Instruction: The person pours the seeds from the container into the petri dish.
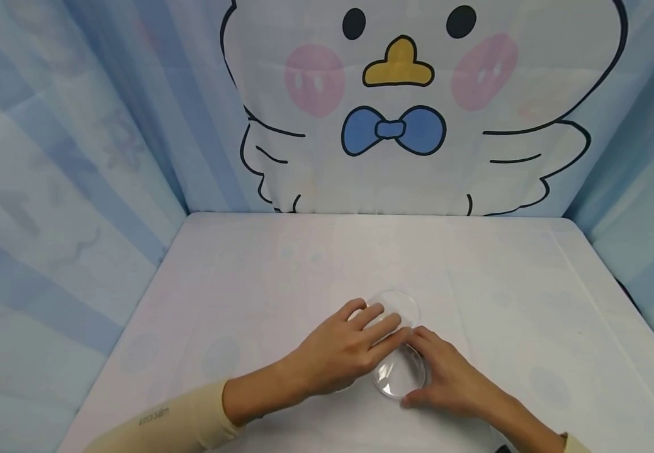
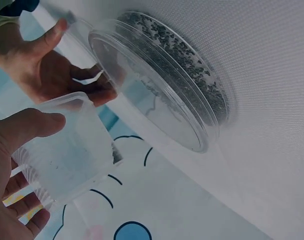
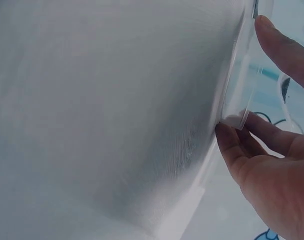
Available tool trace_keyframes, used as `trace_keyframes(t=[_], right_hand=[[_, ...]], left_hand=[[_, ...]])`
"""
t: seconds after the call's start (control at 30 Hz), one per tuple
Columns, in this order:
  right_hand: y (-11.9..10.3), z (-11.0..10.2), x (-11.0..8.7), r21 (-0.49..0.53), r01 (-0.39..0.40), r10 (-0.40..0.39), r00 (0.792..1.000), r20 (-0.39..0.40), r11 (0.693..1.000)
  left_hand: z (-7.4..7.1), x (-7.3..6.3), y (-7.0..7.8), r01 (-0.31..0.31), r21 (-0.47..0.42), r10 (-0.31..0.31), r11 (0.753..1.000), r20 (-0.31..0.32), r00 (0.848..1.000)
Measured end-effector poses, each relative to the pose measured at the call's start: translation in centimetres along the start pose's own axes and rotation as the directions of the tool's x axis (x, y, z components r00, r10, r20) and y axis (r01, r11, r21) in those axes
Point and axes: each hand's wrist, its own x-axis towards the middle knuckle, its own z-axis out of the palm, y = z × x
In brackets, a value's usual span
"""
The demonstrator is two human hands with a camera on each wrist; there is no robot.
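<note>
My left hand (image 1: 355,346) reaches over the dishes from the left, its back up in the head view. In the left wrist view its thumb and fingers grip a clear plastic box (image 2: 72,150), with a few dark bits at one corner. My right hand (image 1: 451,377) holds a clear round dish (image 1: 399,372) between thumb and fingers. A second clear round piece (image 1: 401,302) lies just beyond, partly covered by the left fingers. Small dark granules (image 2: 191,62) fill a round dish in the left wrist view, behind a clear rim.
White patterned cloth covers the table (image 1: 281,264). Pale blue curtains (image 1: 38,220) enclose its sides, and a cartoon-print curtain (image 1: 394,170) stands along the back edge. A small dark object (image 1: 502,448) shows at the bottom edge, near the right forearm.
</note>
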Motion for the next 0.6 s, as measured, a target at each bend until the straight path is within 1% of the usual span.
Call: trace_keyframes(t=[0.17, 0.27, 0.4, 0.6], right_hand=[[-0.26, 0.1, 0.06, -0.007, -0.04, 0.04, 0.999, -0.002, 0.999], [-0.38, 0.22, 0.14, -0.01, -0.059, 0.059, 0.998, -0.005, 0.998], [-0.56, 0.41, 0.32, -0.017, -0.075, 0.074, 0.997, -0.015, 0.997], [-0.76, 0.43, 0.53, -0.022, -0.112, 0.112, 0.994, -0.009, 0.993]], left_hand=[[0.0, -0.2, 0.11, -0.027, 0.039, 0.026, 0.999, 0.006, 1.0], [-0.11, -0.29, 0.13, -0.037, 0.043, 0.035, 0.998, 0.033, 0.999], [-0.23, -0.35, 0.15, -0.051, 0.072, 0.047, 0.996, 0.057, 0.997], [-0.21, -0.42, 0.18, -0.072, 0.118, 0.065, 0.99, 0.054, 0.996]])
